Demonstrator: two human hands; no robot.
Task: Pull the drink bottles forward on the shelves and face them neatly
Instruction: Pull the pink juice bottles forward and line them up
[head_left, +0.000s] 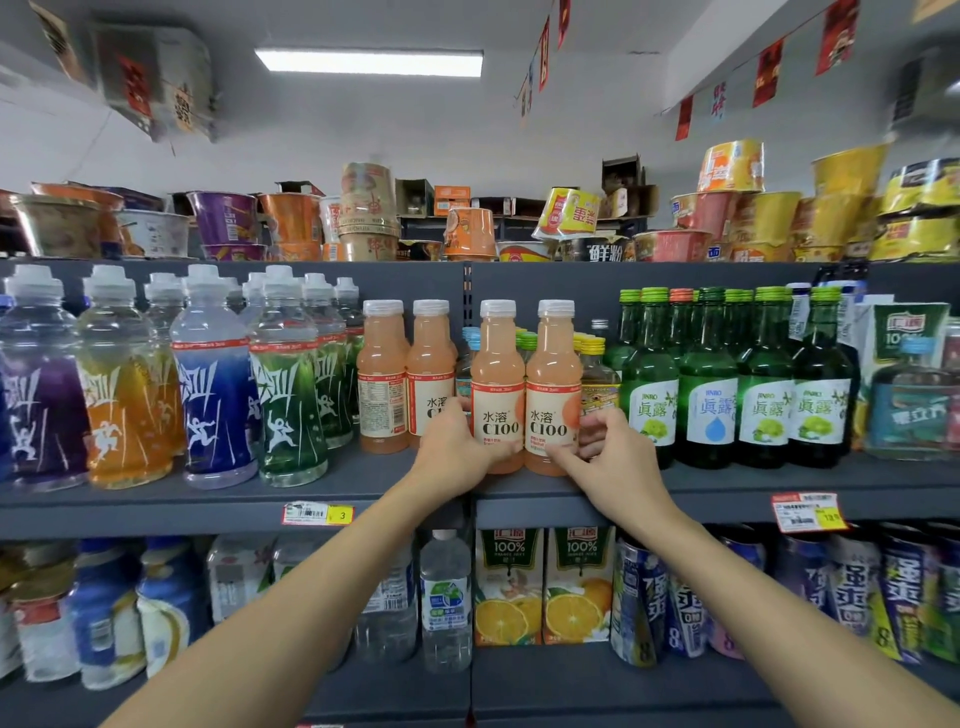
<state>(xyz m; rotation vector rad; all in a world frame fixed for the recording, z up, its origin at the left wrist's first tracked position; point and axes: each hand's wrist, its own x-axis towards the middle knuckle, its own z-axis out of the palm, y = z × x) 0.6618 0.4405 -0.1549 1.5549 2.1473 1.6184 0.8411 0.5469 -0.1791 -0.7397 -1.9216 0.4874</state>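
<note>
Two pale orange C100 drink bottles stand side by side near the front edge of the middle shelf (727, 483), labels facing me. My left hand (457, 441) grips the left C100 bottle (497, 364) low around its label. My right hand (613, 452) grips the right C100 bottle (553, 364) at its base, thumb on the front. Two more orange bottles (382, 374) stand further back to the left, one showing its back label.
Sport drink bottles (213, 379) in several colours fill the shelf's left. Green soju bottles (709, 384) stand right of my hands, small yellow-capped bottles (597, 374) behind. Instant noodle cups (467, 234) sit on top. Juice cartons (543, 587) and water bottles (444, 597) are below.
</note>
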